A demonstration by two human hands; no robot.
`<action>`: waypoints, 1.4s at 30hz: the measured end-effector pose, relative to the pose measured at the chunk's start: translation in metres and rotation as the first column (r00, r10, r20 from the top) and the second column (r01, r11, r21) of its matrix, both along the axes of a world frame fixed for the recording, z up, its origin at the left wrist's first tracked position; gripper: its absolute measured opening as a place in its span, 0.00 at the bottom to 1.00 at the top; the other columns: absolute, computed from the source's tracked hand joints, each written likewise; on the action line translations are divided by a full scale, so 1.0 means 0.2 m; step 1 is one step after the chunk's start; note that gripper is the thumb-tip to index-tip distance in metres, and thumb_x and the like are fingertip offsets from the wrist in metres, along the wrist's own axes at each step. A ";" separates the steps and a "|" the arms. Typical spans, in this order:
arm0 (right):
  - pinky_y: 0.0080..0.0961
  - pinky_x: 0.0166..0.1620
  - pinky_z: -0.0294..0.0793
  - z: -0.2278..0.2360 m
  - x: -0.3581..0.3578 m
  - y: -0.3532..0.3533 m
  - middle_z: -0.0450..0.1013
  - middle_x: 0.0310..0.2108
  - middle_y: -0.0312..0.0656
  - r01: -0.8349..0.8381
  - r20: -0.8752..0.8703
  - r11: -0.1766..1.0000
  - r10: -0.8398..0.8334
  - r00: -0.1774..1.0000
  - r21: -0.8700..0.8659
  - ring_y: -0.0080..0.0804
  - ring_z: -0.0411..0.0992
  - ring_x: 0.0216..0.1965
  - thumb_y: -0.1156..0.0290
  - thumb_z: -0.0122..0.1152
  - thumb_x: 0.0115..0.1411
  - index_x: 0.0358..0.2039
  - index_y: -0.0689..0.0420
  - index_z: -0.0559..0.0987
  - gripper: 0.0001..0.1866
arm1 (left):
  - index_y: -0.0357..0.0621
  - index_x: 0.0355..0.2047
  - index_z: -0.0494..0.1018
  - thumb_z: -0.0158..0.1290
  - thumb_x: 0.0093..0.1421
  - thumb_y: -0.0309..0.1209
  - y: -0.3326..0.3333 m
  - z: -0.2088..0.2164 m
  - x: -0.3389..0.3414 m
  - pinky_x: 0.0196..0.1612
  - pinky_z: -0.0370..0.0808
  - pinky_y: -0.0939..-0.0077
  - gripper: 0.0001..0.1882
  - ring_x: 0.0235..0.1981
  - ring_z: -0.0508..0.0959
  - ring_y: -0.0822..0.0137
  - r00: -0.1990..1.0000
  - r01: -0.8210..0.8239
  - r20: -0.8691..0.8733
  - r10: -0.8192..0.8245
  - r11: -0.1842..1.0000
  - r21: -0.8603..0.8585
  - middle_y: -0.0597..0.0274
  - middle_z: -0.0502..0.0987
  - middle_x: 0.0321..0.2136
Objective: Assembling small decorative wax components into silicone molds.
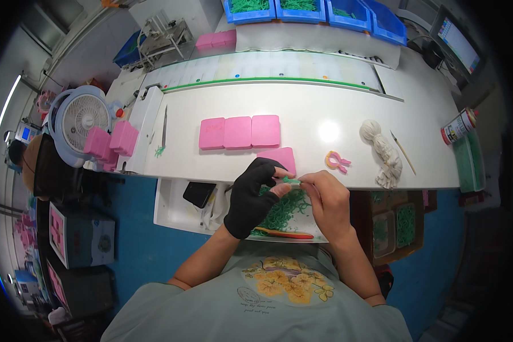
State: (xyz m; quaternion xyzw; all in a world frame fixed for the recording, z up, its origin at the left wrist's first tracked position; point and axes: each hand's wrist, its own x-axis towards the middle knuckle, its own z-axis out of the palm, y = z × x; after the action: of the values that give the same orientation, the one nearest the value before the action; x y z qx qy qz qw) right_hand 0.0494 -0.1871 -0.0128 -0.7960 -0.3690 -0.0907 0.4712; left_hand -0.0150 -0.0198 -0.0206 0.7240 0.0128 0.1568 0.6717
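My left hand (pixel 251 199), in a black glove with bare fingertips, pinches a small green piece (pixel 290 180) between thumb and forefinger. From the other side my bare right hand (pixel 329 204) has its thumb and fingertips closed at the same piece. Whether a thin tool is also in the right fingers, I cannot make out. Just beyond the hands a pink block (pixel 280 158) lies at the table's front edge, partly covered by the left hand. Below them, an open drawer holds a heap of small green pieces (pixel 282 212) and a brush with an orange-red handle (pixel 288 233).
Three pink blocks (pixel 237 132) form a row on the white table (pixel 182 108). Right of them lie a pink clamp (pixel 337 162), a white cloth bundle (pixel 382 154) and a thin stick (pixel 403 153). Tweezers (pixel 165 126) and a fan (pixel 85 121) are left; blue bins (pixel 299 16) stand behind.
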 end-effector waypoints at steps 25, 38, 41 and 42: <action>0.28 0.30 0.73 -0.18 -0.22 -0.81 0.75 0.26 0.45 0.466 -0.309 0.877 -0.478 0.822 -0.116 0.36 0.76 0.26 0.76 0.55 0.60 0.32 0.63 0.76 0.04 | 0.41 0.34 0.71 0.52 0.62 0.25 0.02 -0.01 -0.05 0.29 0.62 0.84 0.02 0.27 0.64 0.80 0.940 -0.337 0.070 0.333 0.884 0.323 0.71 0.68 0.26; 0.30 0.31 0.73 -0.94 0.25 -1.42 0.77 0.24 0.48 0.794 -0.097 0.539 -0.839 0.535 -0.282 0.34 0.77 0.25 0.74 0.55 0.60 0.32 0.66 0.76 0.07 | 0.40 0.26 0.68 0.52 0.64 0.29 0.04 0.00 -0.02 0.31 0.62 0.83 0.10 0.26 0.64 0.78 0.958 -0.278 0.031 0.285 0.899 0.338 0.69 0.68 0.25; 0.27 0.29 0.71 -0.77 0.31 -1.33 0.77 0.24 0.47 0.862 -0.204 0.499 -0.856 0.475 -0.086 0.29 0.75 0.25 0.75 0.53 0.61 0.36 0.67 0.76 0.08 | 0.40 0.29 0.70 0.53 0.63 0.28 0.10 -0.03 -0.07 0.32 0.63 0.84 0.07 0.26 0.64 0.79 0.953 -0.298 0.055 0.300 0.878 0.374 0.70 0.69 0.26; 0.25 0.28 0.70 -0.64 0.31 -1.28 0.77 0.25 0.45 0.883 -0.391 0.465 -0.803 0.450 0.061 0.25 0.73 0.24 0.76 0.52 0.62 0.39 0.67 0.75 0.08 | 0.40 0.30 0.70 0.53 0.62 0.26 0.13 -0.03 -0.09 0.33 0.64 0.84 0.04 0.27 0.65 0.79 0.949 -0.309 0.075 0.308 0.849 0.428 0.69 0.71 0.28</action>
State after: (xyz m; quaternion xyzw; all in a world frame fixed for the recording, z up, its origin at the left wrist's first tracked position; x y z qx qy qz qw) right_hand 0.1108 -0.4437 -0.1400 -0.8081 0.1730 -0.2359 0.5112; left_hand -0.0333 0.0062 -0.0267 0.8434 0.0923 0.2627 0.4595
